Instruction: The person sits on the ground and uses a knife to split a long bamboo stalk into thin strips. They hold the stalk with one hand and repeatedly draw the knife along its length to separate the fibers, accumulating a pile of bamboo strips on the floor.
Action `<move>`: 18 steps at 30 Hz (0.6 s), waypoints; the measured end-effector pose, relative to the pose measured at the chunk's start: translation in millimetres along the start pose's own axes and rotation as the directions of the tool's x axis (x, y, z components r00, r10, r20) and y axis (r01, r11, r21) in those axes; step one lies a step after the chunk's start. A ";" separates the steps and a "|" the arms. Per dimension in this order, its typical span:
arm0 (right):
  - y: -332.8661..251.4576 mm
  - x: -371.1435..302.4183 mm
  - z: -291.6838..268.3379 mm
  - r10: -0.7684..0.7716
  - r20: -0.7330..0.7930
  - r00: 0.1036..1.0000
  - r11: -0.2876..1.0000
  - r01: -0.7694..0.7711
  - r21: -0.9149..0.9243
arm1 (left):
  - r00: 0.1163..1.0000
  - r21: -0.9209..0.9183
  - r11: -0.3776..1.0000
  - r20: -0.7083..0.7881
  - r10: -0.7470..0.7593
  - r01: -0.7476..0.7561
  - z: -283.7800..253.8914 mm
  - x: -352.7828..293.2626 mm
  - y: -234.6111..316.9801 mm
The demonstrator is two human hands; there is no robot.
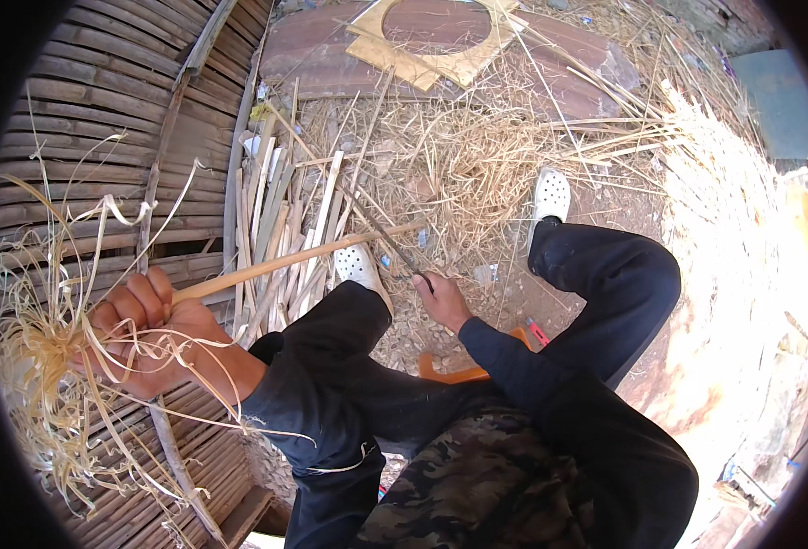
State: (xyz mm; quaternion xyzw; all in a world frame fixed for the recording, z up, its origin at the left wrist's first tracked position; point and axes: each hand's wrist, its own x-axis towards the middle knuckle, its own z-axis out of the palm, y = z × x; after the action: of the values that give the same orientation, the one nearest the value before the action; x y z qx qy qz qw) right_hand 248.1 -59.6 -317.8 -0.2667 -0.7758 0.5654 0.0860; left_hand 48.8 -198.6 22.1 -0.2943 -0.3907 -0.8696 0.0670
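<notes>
My left hand (143, 329), on the left by the slatted wall, is closed around a pale bamboo stick (285, 263). The stick slants up to the right, its far tip above the ground between my shoes. A tangle of thin curled shavings (38, 375) bunches around that fist, and some loose curls hang over the wrist and sleeve. In the middle, my right hand (445, 300) grips a knife (387, 236) with a long, narrow, dark blade. The blade points up and left and crosses the stick near its far end; whether they touch I cannot tell.
Split bamboo strips (276, 210) lie beside the bamboo wall (84, 137). Heaped shavings (486, 156) cover the ground ahead. Beyond lies a board with a round hole (367, 50). An orange plastic piece (454, 373) and a red-handled tool (536, 331) are near my right leg.
</notes>
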 end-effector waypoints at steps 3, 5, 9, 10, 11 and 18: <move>-4.3 -9.5 -2.4 -0.063 0.029 0.998 0.995 0.065 -0.077 | 0.998 0.036 0.999 -0.057 0.001 0.001 -1.1 2.1 7.4; 68.4 -15.5 2.6 0.042 -0.120 0.992 0.967 -0.070 -0.245 | 1.000 -0.011 1.000 -0.020 -0.009 0.009 2.6 6.8 -11.1; 143.3 -26.3 17.1 0.328 -0.049 0.943 0.895 -0.327 -0.303 | 1.000 -0.006 1.000 0.020 0.010 -0.010 8.7 13.5 -5.0; 141.2 -27.6 13.4 0.306 -0.037 0.951 0.912 -0.304 -0.277 | 1.000 -0.013 1.000 0.018 0.013 -0.012 10.0 15.3 -7.3; 139.4 -28.3 8.6 0.282 -0.019 0.959 0.926 -0.278 -0.254 | 1.000 -0.019 1.000 0.022 0.016 -0.015 11.2 16.1 -8.6; 20.0 0.1 -15.2 0.108 -0.038 0.993 0.994 -0.107 0.039 | 1.000 -0.011 1.000 0.010 0.022 -0.022 16.4 2.8 6.1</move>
State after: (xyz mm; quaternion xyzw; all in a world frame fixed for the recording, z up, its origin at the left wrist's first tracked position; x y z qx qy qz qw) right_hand 261.0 -42.5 -331.0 -0.3177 -0.7478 0.5780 0.0761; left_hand 56.2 -190.7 36.1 -0.3033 -0.3830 -0.8695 0.0730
